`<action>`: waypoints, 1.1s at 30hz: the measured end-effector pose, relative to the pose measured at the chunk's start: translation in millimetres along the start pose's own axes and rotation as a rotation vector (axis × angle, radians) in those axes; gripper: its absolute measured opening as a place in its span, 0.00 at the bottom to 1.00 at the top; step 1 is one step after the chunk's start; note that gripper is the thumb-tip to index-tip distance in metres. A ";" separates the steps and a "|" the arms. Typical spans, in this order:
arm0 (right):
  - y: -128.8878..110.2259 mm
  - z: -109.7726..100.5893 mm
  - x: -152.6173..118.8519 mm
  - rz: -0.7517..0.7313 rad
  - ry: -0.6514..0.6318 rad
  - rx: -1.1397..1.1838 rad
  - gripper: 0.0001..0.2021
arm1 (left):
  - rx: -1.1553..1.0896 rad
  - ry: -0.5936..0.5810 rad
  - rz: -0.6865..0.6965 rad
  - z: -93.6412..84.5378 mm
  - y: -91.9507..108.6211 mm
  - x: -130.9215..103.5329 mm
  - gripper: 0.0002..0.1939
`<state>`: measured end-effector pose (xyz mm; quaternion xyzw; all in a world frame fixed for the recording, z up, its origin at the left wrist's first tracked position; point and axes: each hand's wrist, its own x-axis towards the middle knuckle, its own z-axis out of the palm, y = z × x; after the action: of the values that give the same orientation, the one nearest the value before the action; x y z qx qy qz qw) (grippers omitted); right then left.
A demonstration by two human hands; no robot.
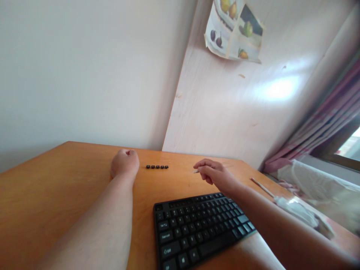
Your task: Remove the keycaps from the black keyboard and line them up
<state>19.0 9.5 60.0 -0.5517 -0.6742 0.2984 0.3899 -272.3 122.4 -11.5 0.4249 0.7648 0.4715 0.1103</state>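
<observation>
My left hand (125,164) is closed in a fist on the wooden table, left of a row of several small black keycaps (157,167). Whatever the fist may hold is hidden. To the right of that row, my right hand (210,171) hovers above the table with its fingers pinched. A thin, pale, pointed thing (195,171) sticks out from its fingertips; its kind cannot be made out. Nearer to me lies a black keyboard (201,228), tilted on the table, with dark gaps along its top row. My right forearm covers its right end.
The wooden table (62,187) meets the wall at the back. A slim stick (263,187) and a crumpled clear plastic bag (298,212) lie to the right. A board (219,108) with fruit paintings (234,32) leans behind. A curtain (312,108) hangs at the right.
</observation>
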 end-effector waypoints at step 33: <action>11.3 16.9 -45.7 0.045 0.029 -0.238 0.18 | 0.033 0.017 0.040 9.2 -8.1 7.2 0.17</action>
<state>14.3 -32.3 32.9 -0.6131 -0.6868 0.2169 0.3245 -275.9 132.1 -21.4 0.4378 0.7648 0.4646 0.0876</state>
